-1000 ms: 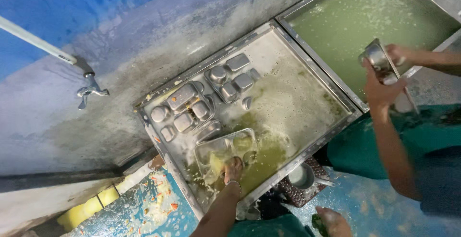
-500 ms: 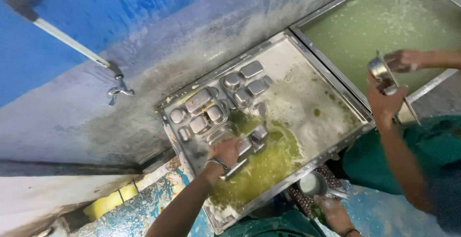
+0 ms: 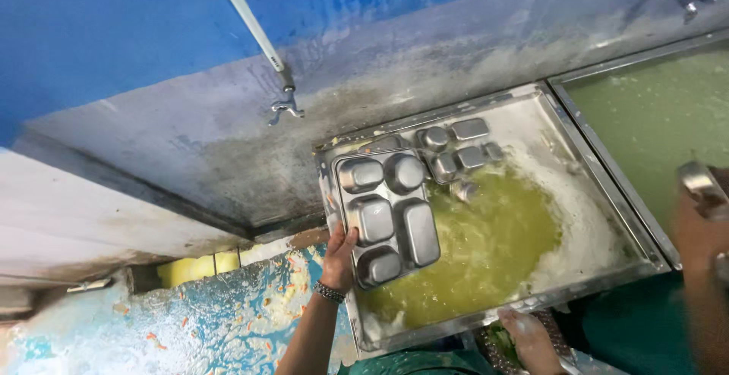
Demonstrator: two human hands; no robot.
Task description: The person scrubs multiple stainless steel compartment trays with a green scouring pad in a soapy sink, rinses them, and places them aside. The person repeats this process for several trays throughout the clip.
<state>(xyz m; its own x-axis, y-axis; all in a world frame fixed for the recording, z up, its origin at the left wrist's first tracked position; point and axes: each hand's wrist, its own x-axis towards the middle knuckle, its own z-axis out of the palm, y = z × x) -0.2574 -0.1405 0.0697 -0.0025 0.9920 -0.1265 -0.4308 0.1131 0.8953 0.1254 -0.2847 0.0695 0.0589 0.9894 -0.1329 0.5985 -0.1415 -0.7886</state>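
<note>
A shiny steel compartment tray (image 3: 389, 209), five hollows facing up, lies at the left end of the wash basin (image 3: 607, 215). The left hand (image 3: 339, 259) pinches its left edge; the right hand (image 3: 528, 338) rests on the basin's near rim, grip unclear.

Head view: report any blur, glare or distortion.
Head view: daylight is even and the middle sharp; soft glare on the compartment tray held by the left hand; another person's arm at the right edge is motion-blurred; the wall pipe slants with the tilted camera.
</note>
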